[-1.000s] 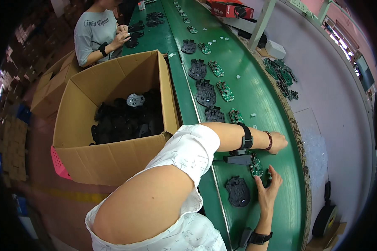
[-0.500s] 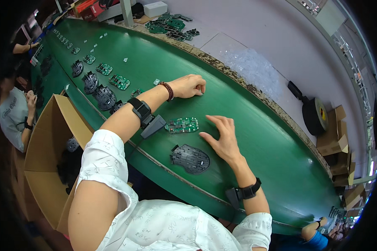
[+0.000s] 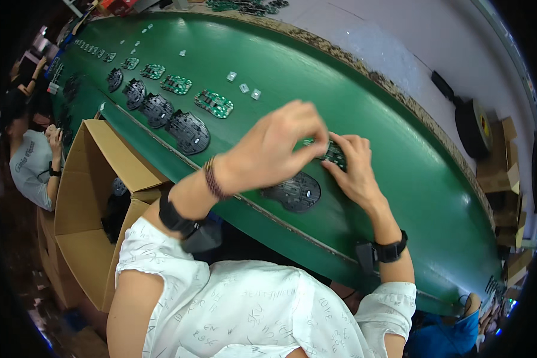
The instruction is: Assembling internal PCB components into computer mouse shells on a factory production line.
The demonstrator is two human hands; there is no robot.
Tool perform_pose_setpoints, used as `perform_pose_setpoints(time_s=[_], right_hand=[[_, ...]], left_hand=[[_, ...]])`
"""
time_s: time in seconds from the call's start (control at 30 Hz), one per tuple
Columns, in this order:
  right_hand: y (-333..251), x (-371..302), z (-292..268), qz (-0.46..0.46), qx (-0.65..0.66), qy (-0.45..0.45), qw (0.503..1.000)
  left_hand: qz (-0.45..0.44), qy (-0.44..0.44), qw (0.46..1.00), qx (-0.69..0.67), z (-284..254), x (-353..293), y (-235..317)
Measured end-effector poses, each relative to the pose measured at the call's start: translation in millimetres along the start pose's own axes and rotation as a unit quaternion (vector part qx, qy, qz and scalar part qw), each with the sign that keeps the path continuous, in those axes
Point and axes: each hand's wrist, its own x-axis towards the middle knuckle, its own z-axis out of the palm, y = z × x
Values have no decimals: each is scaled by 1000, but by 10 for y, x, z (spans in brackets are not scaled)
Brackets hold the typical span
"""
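My right hand (image 3: 357,170) holds a green circuit board (image 3: 335,155) between thumb and fingers, just above the belt. Over the board's left end is my left hand (image 3: 274,143), smeared by motion, its thumb and forefinger pinched together. Whatever those fingertips hold, if anything, is hidden. Beneath the hands a black mouse base (image 3: 297,192) lies on the green belt (image 3: 394,197), partly covered by my left hand. Off to the left another circuit board (image 3: 213,104) lies flat, near a second mouse base (image 3: 188,132). Several small clear pieces (image 3: 256,94) sit beyond my left hand.
Rows of boards and mouse bases run up the belt to the far left. An open cardboard box (image 3: 80,203) stands at the belt's near left edge. Beyond the far rim lie a black tape roll (image 3: 474,128) and clear scraps (image 3: 379,56). Other people sit at both ends.
My right hand, open before, has taken hold of the circuit board and lifted it. My left hand has come back from the far side of the belt to the board. The view has shifted.
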Motion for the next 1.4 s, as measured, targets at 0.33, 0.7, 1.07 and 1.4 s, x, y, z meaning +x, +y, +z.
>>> perform_pose_setpoints(time_s=[0.33, 0.7, 1.07, 1.4], right_hand=[[-39, -951, -277, 159, 4, 76, 984], [-29, -975, -306, 157, 7, 83, 984], [-122, -989, -444, 196, -32, 61, 978], [-706, -726, -368, 97, 66, 53, 992]], left_hand=[[-82, -75, 993, 48, 467, -801, -36], [-72, -66, 994, 53, 529, -834, -35], [-52, -43, 998, 14, 442, -901, -18], [-119, -104, 987, -4, 77, -1156, -117]])
